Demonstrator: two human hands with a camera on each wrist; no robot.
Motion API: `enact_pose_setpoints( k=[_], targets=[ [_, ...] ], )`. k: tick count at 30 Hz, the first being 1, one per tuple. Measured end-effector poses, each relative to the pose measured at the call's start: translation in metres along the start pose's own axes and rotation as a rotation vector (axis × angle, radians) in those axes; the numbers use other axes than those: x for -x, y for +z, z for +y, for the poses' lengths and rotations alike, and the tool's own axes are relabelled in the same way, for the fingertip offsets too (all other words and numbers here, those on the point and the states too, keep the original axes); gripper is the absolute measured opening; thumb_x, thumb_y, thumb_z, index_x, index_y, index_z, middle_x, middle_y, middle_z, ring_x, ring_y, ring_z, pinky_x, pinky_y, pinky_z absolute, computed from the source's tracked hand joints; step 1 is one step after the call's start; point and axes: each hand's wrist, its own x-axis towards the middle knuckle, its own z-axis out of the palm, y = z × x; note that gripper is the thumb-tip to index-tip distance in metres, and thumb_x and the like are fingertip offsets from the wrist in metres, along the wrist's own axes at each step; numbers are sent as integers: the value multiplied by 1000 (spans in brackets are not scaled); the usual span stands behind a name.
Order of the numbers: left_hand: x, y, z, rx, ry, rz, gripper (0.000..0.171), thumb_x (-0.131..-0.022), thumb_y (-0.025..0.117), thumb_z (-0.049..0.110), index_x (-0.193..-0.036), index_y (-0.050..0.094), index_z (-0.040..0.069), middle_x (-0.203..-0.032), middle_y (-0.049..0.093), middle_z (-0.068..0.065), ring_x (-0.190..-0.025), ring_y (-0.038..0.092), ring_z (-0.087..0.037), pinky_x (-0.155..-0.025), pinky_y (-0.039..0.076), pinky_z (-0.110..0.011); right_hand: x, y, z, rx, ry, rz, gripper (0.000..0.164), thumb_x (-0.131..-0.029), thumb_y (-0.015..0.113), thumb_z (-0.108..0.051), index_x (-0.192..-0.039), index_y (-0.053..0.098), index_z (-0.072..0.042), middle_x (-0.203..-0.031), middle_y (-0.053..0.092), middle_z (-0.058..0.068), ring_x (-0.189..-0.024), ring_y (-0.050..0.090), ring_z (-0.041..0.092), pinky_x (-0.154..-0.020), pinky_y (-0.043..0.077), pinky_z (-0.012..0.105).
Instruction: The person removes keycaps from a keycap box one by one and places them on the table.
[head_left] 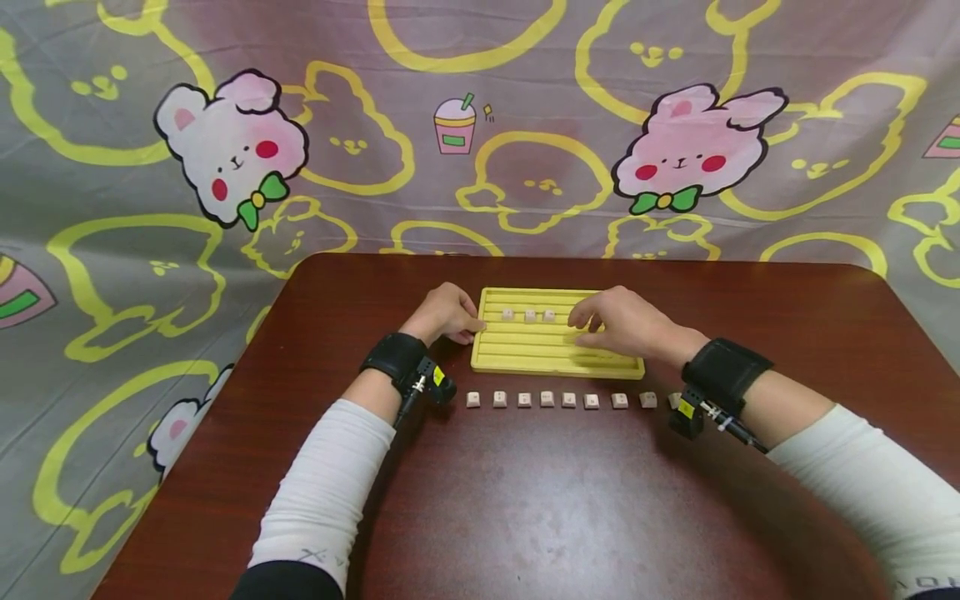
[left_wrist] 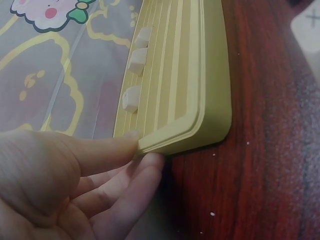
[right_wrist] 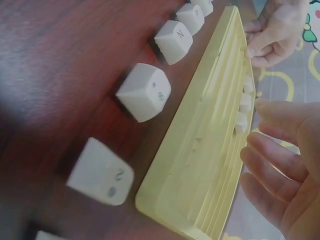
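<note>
A yellow ridged tray [head_left: 555, 372] lies on the table, and white keycaps [head_left: 530, 316] sit along one of its upper grooves. At the tray's left edge my left hand [head_left: 448, 314] pinches the rim; the left wrist view shows the thumb [left_wrist: 107, 152] on top and fingertips against the side. My right hand [head_left: 630, 323] hovers over the tray's right part, fingers loosely bent and apart, with nothing visible between them in the right wrist view. Nearest that hand in the tray is a keycap [right_wrist: 241, 122]. Part of the tray's right side is hidden behind the right hand.
In front of the tray, several loose keycaps [head_left: 547, 399] stand in a row on the dark red-brown table [head_left: 525, 500]. The right wrist camera covers the row's right end. A patterned cloth [head_left: 525, 108] hangs behind the table's far edge.
</note>
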Motion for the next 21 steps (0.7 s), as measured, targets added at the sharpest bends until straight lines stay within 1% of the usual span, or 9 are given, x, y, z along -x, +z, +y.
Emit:
enact_pose_setpoints(
  k=[8,15,21],
  targets=[
    [2,0,0,17,3,-4,19,-88,74,10,-100,66,-3,-104,62,-18,-68,70,-18,-66,64,-29,-18,-2,-1,-14,-1,9,31,-87,78,-21,-114,72,-7,-110,74,9,-94,71,24,-83,61,39],
    [2,0,0,32,-1,-2,19,-88,74,9,-101,66,-3,-102,63,-17,-67,69,-17,-65,64,-28,-30,-2,-2,-11,54,-2,34,-88,76,-22,-118,70,-7,-112,73,10,-100,70,27,-87,60,42],
    [2,0,-1,45,-2,-5,20,-88,74,8,-101,65,-3,-102,62,-18,-69,69,-19,-65,64,-29,-38,4,0,-21,85,3,34,-88,76,-21,-119,70,-7,-114,73,11,-103,69,28,-89,59,43]
  ],
)
